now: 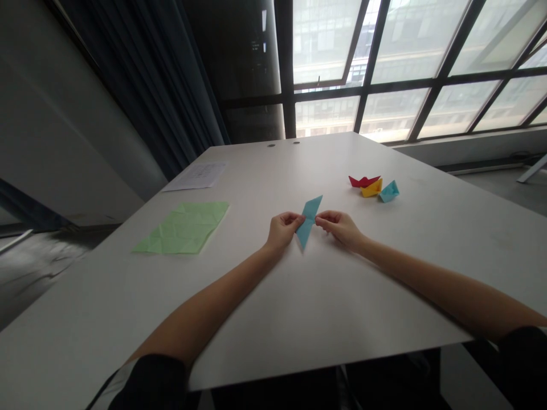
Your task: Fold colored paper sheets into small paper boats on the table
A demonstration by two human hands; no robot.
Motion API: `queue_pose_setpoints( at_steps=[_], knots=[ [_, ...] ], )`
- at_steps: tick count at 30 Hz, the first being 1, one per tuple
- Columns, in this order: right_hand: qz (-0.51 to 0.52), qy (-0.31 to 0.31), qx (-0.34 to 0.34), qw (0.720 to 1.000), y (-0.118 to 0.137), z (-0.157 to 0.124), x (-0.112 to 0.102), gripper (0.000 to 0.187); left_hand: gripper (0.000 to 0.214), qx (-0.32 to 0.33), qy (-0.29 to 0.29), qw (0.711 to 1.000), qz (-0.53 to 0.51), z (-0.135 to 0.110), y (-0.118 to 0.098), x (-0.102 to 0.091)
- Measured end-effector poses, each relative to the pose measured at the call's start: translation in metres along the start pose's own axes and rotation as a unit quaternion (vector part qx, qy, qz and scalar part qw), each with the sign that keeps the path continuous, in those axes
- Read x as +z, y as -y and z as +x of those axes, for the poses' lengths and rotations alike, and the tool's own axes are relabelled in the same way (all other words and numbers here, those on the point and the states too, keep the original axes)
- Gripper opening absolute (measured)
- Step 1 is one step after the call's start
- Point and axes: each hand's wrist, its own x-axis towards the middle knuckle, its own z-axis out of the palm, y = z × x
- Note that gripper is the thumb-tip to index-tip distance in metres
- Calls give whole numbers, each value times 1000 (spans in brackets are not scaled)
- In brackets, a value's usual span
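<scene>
A folded piece of light blue paper (311, 209) is held up between my two hands over the middle of the white table (273, 319). Its shape is long and slanted, with a pointed tip at the top and another at the bottom. My left hand (284, 229) pinches its left edge, thumb on the near face. On the other side, the fingertips of my right hand (341, 228) pinch the right edge near the middle. The rest of my right fingers curl underneath, partly hidden.
Red (364, 181), yellow (371, 188) and blue (388, 192) paper boats stand together at the right. Creased green paper (183, 228) lies at the left, with a printed white sheet (196, 176) behind it. Windows (329, 114) and a dark curtain (149, 68) are beyond the table.
</scene>
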Motion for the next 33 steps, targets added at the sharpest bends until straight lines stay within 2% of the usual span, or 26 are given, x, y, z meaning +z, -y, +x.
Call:
queue_pose_setpoints(
  at_steps=[6,10,14,18,20,24,28,30,33],
  knots=[
    [-42,-1,-14,999,5,-4,2,31,32,7,-12,1000,-6,-2,-3,2],
    [-56,-21,-37,998,3,-4,2,30,29,-17,-6,1000,-11,-3,-1,3],
    [-90,-53,-76,992,2,-2,-1,24,25,-2,31,999,36,-2,5,2],
    [-204,-87,-121,967,8,-1,-7,17,22,46,76,988,128,-3,8,3],
    [-265,-70,-161,948,13,-1,-11,13,24,62,61,988,130,-4,6,4],
    [-358,11,-254,899,20,-1,-17,7,42,131,-8,983,125,-7,0,2],
    [-404,48,-274,871,18,-1,-18,6,19,204,43,950,234,-9,-3,-1],
    [-421,55,-273,863,16,-1,-18,7,11,212,67,928,299,-9,-2,-2],
    [-449,67,-264,851,17,-1,-18,8,13,190,76,905,373,-9,0,-2]
  ],
)
